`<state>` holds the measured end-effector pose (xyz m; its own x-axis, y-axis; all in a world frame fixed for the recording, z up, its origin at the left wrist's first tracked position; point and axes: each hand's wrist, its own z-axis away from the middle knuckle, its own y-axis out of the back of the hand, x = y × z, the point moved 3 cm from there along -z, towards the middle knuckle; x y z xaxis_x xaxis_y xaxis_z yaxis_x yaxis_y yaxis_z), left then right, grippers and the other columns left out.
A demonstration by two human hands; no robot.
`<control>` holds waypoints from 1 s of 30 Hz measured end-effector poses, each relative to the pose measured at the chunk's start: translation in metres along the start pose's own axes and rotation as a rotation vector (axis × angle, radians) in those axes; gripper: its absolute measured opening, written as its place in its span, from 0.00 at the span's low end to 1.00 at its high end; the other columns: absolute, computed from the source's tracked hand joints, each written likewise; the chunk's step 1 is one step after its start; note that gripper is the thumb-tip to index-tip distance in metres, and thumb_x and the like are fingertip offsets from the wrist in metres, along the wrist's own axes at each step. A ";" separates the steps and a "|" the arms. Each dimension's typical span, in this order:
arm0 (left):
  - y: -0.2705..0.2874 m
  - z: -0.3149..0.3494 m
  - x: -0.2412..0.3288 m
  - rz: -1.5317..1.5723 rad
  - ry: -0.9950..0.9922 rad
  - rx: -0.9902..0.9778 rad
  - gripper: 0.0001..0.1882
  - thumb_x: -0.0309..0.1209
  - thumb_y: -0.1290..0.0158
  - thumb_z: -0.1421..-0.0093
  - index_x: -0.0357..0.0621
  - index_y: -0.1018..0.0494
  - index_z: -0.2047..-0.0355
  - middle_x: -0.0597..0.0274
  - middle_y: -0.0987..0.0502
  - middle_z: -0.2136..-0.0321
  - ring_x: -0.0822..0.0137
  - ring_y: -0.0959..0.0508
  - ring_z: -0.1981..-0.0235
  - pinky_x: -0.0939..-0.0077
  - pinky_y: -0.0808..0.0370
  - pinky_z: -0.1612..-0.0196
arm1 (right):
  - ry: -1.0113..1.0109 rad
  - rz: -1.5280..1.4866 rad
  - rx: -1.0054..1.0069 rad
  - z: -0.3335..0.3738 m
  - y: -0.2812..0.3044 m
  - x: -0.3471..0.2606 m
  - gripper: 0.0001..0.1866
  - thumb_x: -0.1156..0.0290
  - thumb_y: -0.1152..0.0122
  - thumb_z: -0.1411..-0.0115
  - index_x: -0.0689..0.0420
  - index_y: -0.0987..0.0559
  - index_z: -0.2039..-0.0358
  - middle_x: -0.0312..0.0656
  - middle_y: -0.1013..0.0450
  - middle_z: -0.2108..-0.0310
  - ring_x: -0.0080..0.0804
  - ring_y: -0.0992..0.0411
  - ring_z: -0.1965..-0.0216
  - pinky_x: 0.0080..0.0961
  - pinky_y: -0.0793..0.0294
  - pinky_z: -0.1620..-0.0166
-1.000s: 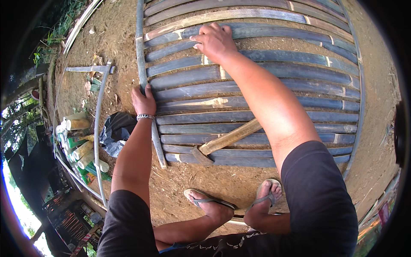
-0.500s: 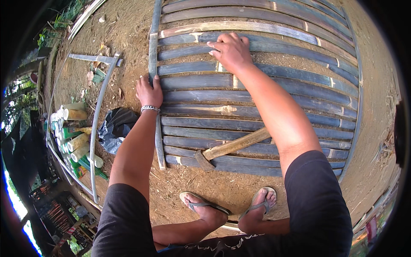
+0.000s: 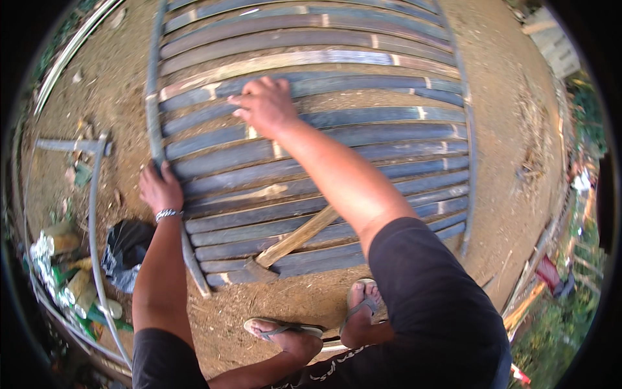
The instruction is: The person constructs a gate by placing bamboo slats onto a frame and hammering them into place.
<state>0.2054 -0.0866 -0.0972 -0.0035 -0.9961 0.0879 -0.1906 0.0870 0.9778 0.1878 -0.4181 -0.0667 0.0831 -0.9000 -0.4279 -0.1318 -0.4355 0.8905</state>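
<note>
A flat rack of dark split-bamboo slats (image 3: pixel 363 137) lies on the ground between two long side rails. My left hand (image 3: pixel 162 189), with a chain bracelet on its wrist, is closed around the left rail (image 3: pixel 153 120), thumb on the slat side. Farther in, my right hand (image 3: pixel 267 107) bends its fingers over a bamboo slat (image 3: pixel 194 120) near the rack's left half; its fingertips are partly hidden. Across the nearest slats lies a hammer-like tool with a wooden handle (image 3: pixel 295 238) and a dark head (image 3: pixel 261 270). My right forearm covers the handle's far end.
A crumpled black plastic bag (image 3: pixel 126 249) sits left of the rack. Beyond it are a thin pole frame (image 3: pixel 97 194) and a pile of bottles and cut bamboo pieces (image 3: pixel 78 285). My sandaled feet (image 3: pixel 291 334) stand at the near edge. Greenery (image 3: pixel 551 330) borders the right.
The view has swung to the right, so the rack and both hands appear farther left and more ground shows on the right. Both hands keep nearly the same places on the rack.
</note>
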 end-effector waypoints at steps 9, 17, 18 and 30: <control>-0.005 0.002 0.003 -0.005 -0.018 0.036 0.27 0.52 0.53 0.30 0.45 0.29 0.42 0.50 0.26 0.46 0.47 0.29 0.41 0.44 0.35 0.41 | -0.012 -0.014 -0.021 0.005 0.005 0.004 0.19 0.59 0.32 0.39 0.39 0.17 0.46 0.31 0.27 0.50 0.33 0.36 0.42 0.41 0.45 0.37; 0.012 0.001 0.012 0.021 -0.029 0.063 0.29 0.53 0.48 0.33 0.41 0.27 0.46 0.47 0.25 0.49 0.45 0.27 0.44 0.44 0.35 0.42 | -0.014 0.080 -0.107 -0.004 0.012 -0.002 0.21 0.60 0.34 0.38 0.46 0.20 0.44 0.36 0.28 0.45 0.35 0.35 0.39 0.45 0.40 0.37; 0.013 -0.001 0.011 0.065 -0.021 0.044 0.29 0.53 0.47 0.34 0.41 0.26 0.47 0.47 0.25 0.50 0.45 0.27 0.44 0.45 0.34 0.42 | -0.013 0.111 -0.116 -0.006 0.012 -0.003 0.21 0.60 0.34 0.38 0.47 0.20 0.44 0.37 0.28 0.45 0.35 0.35 0.39 0.46 0.39 0.38; 0.045 -0.011 0.009 0.183 0.014 -0.040 0.26 0.48 0.44 0.36 0.39 0.26 0.49 0.48 0.24 0.52 0.47 0.26 0.46 0.49 0.33 0.42 | -0.086 0.192 -0.283 -0.038 0.038 -0.015 0.21 0.60 0.43 0.31 0.54 0.29 0.41 0.47 0.28 0.43 0.44 0.32 0.38 0.47 0.35 0.35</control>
<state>0.2075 -0.0915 -0.0503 -0.0208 -0.9634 0.2673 -0.1489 0.2674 0.9520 0.2188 -0.4202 -0.0203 -0.0019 -0.9684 -0.2495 0.1432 -0.2472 0.9583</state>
